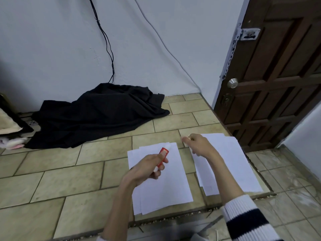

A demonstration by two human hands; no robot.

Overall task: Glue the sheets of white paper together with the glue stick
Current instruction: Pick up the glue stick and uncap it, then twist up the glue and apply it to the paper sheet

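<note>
The left hand [149,166] has its grip curled round the red glue stick [162,157], held above the near stack of white sheets [166,186] on the tiled floor [52,180]. The right hand [197,144] reaches to the far corner of the second stack [234,162]; whether its grip pinches a sheet I cannot tell. This looks like fetching the next sheet, which calls for lifting one sheet and squaring it over the near stack. Bare floor lies left; the door [278,75] stands close beyond the right stack.
</note>
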